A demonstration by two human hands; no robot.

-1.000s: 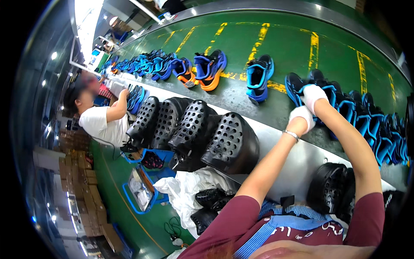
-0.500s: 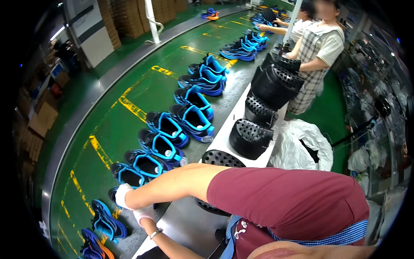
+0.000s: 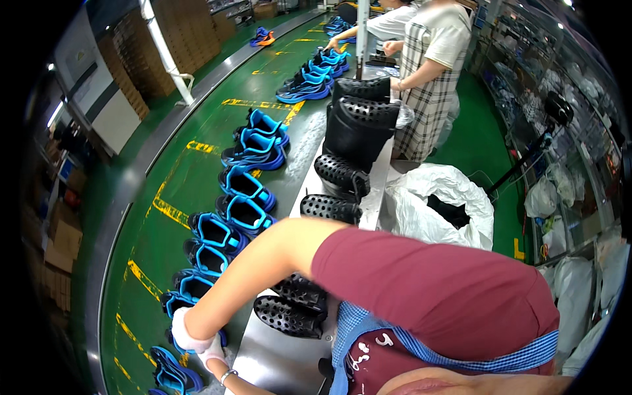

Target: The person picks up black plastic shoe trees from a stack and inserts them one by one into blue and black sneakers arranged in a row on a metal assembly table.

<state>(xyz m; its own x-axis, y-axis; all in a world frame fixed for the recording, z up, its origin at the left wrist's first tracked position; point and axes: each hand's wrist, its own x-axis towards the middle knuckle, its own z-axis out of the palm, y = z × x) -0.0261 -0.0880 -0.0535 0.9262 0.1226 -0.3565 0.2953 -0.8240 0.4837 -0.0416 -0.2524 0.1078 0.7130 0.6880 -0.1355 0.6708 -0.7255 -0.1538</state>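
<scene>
Both my hands wear white gloves and meet at the lower left, over a blue-and-black sports shoe [image 3: 222, 338] that they mostly cover. My right hand [image 3: 189, 331] lies nearer the row of shoes, its arm in a maroon sleeve crossing the view. Beside it is my left hand [image 3: 212, 354], with a bracelet on the wrist. The fingers of both are hidden. Several open sports shoes [image 3: 212, 230] with light-blue linings stand in a row just beyond my hands. Nearer me, another blue shoe [image 3: 174, 372] lies on its own.
Black perforated pieces [image 3: 289, 317] line a metal ledge [image 3: 263, 355] beside the green, yellow-marked surface [image 3: 191, 171]. A white sack [image 3: 415, 197] stands right of it. At the far end, a person in a checked apron [image 3: 424, 79] and another person reaching [image 3: 388, 26] stand.
The whole view has turned, shifting the scene leftward. My hands stay together at the shoes. The far person, who held a black piece, now reaches to the shoe row.
</scene>
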